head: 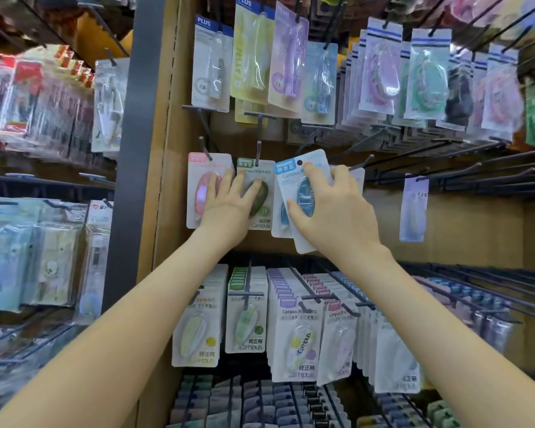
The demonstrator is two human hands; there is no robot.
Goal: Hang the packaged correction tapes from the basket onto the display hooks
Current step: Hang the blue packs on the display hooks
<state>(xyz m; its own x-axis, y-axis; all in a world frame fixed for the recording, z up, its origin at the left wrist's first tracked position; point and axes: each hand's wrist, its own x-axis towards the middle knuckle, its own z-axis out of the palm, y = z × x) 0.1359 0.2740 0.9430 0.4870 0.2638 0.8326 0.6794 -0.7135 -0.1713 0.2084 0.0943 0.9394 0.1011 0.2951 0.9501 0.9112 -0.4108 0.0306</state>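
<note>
- The right hand [337,214] gripped a blue pack [288,183] at the centre of the frame, thumb across the front and fingers curled round its right edge
- The blue pack sat tilted, top leaning left, with its hanging hole [299,162] bare and on no hook; the basket was out of view
- The left hand [229,208] lay flat with fingers spread and straight, pressing on a pink pack [198,186] and a green pack [264,222] that hung just left of centre; it held nothing
- A free hook tip [363,162] stuck out just right of the right hand, and another blue pack [283,222] showed behind the held one
- Likely trouble: with the pack so tilted, the small hole could miss the hook tip, and the card would buckle or tear if pushed anyway
- The grip sat low on the pack, so the top could flop as it met the hook
- A sideways swing could bump the green pack, or drop the blue one onto the crowded rows below
</note>
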